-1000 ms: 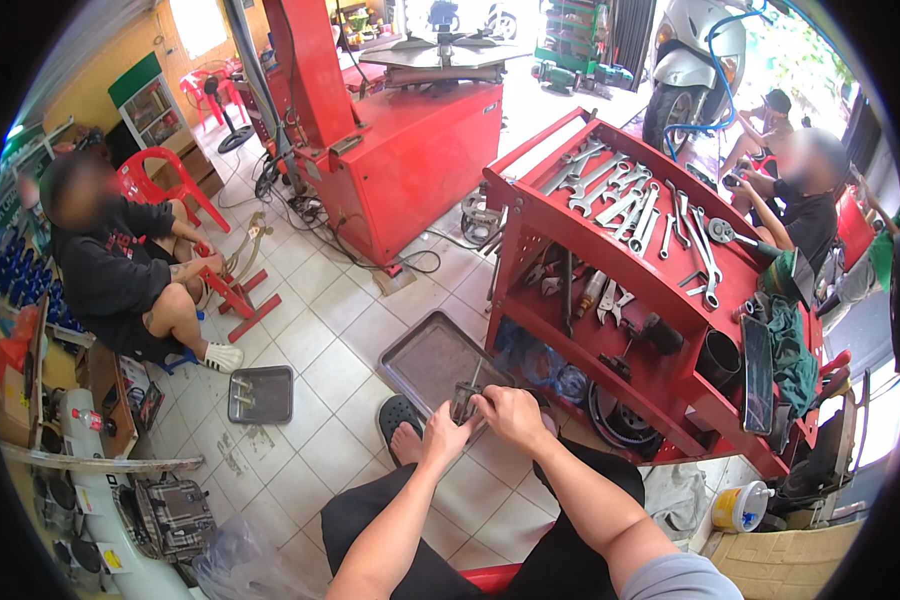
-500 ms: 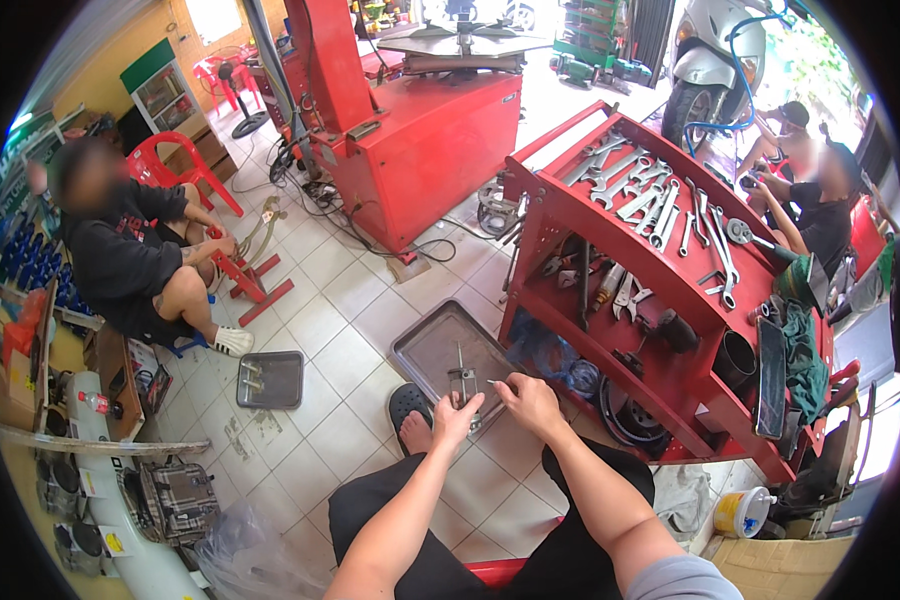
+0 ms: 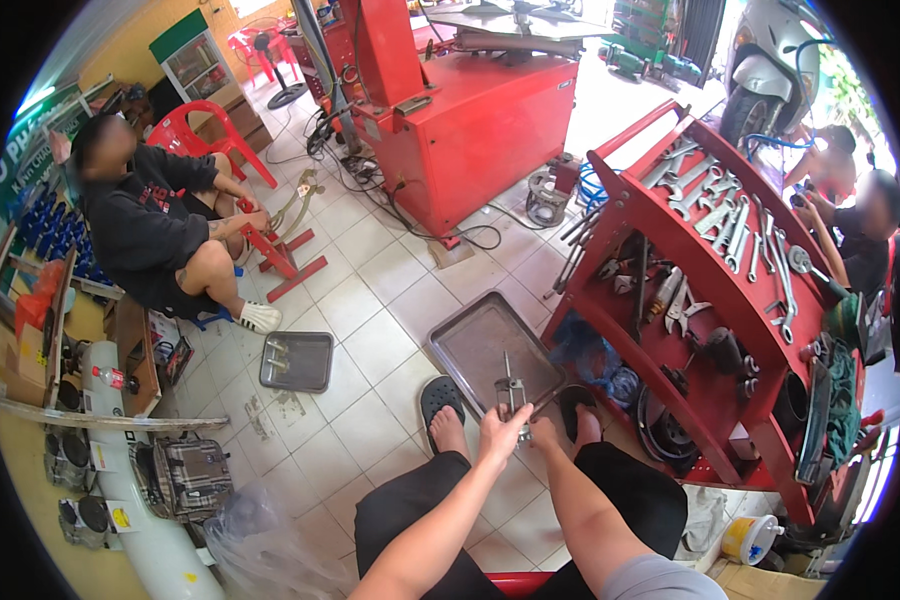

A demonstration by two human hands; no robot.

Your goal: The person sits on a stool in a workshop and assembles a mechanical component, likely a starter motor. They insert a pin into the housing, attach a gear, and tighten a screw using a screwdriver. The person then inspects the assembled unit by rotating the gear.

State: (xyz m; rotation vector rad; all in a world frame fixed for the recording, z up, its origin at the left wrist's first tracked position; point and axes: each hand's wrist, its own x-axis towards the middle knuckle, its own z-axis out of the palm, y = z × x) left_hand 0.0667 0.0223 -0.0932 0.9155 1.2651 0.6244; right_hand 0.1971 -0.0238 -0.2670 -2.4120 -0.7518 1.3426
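Between my knees, my left hand (image 3: pixel 503 432) is wrapped round a grey metal bracket-like part (image 3: pixel 511 386) with a thin rod standing up from it. Its exact kind is not clear. Closed against the lower end of this part is my right hand (image 3: pixel 548 438), its fingertips mostly hidden, and whatever it pinches is too small to make out. A shallow dark metal tray (image 3: pixel 482 325) lies on the floor just beyond the hands.
A red tool cart (image 3: pixel 660 385) with several wrenches (image 3: pixel 727 205) stands to the right. Another tray (image 3: pixel 305 376) lies to the left, near a seated person (image 3: pixel 160 215). Farther off is a red machine (image 3: pixel 480 130). Two more people are at the right edge, near a motorbike (image 3: pixel 760 85).
My right hand, apart from the left with a small thin piece in its fingers, has come in against the metal part. The view has swung left, so everything sits farther right.
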